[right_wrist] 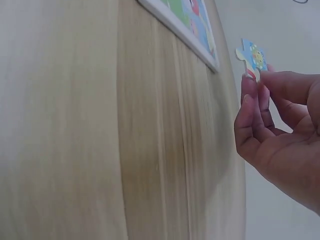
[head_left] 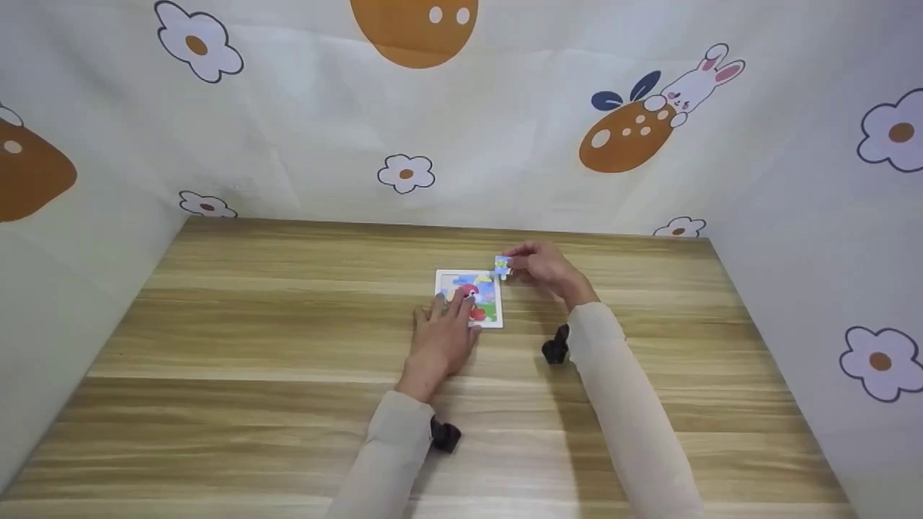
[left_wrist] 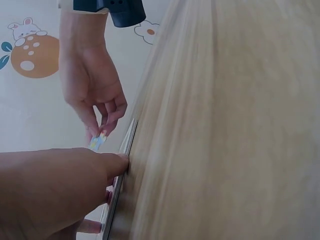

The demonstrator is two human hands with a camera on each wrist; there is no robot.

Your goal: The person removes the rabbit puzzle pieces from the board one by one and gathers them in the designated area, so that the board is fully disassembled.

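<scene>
A small picture puzzle in a white frame (head_left: 500, 317) lies flat on the wooden table. My left hand (head_left: 445, 339) rests on its lower left part with fingers spread, covering some of the picture. In the left wrist view, the thumb lies along the frame's edge. Just off the frame's upper right corner, my right hand (head_left: 542, 268) pinches a puzzle piece (right_wrist: 256, 56) between thumb and fingertips. Light blue with a yellow figure and a bit of red, the piece is held up above the table in the right wrist view.
The wooden table (head_left: 252, 324) reaches back to a pale curtain (head_left: 303, 130) printed with flowers, rabbits and orange fruit, which also stands at both sides. A black wrist camera (head_left: 445, 435) sits at the left cuff, another black device (head_left: 555, 346) at the right cuff.
</scene>
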